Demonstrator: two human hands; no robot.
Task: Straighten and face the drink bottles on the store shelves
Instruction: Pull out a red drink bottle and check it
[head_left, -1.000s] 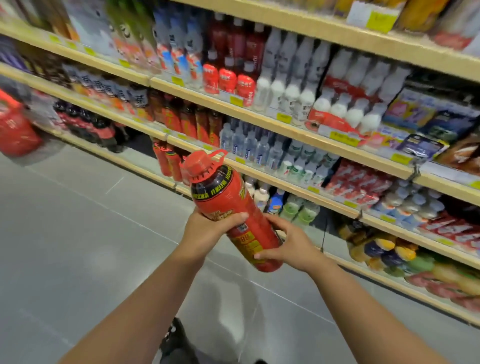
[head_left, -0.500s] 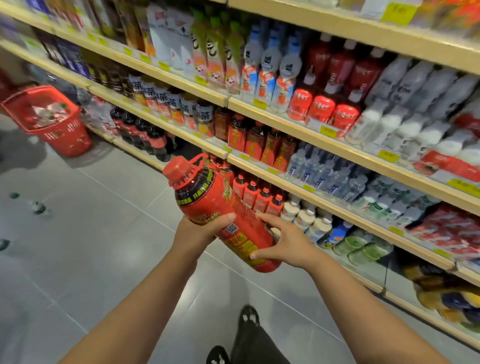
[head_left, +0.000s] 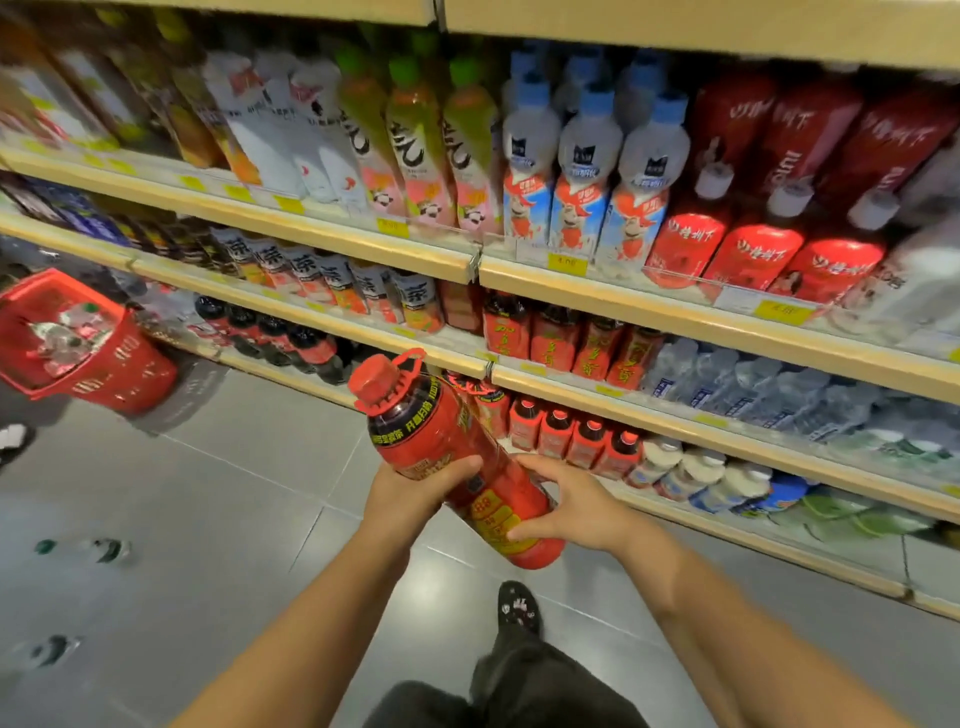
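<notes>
At nine o'clock a red plastic shopping basket (head_left: 130, 376) stands on the grey tiled floor (head_left: 234, 519). At centre, the left hand (head_left: 410, 493) has its grip curled round the middle of a large red plastic drink bottle (head_left: 441, 441), which is tilted with its loop-handled cap toward eleven o'clock. The right hand (head_left: 576, 504) has its grip wrapped round the bottle's lower end. Toward three o'clock run the pale wooden shelves (head_left: 675, 312) of drinks.
</notes>
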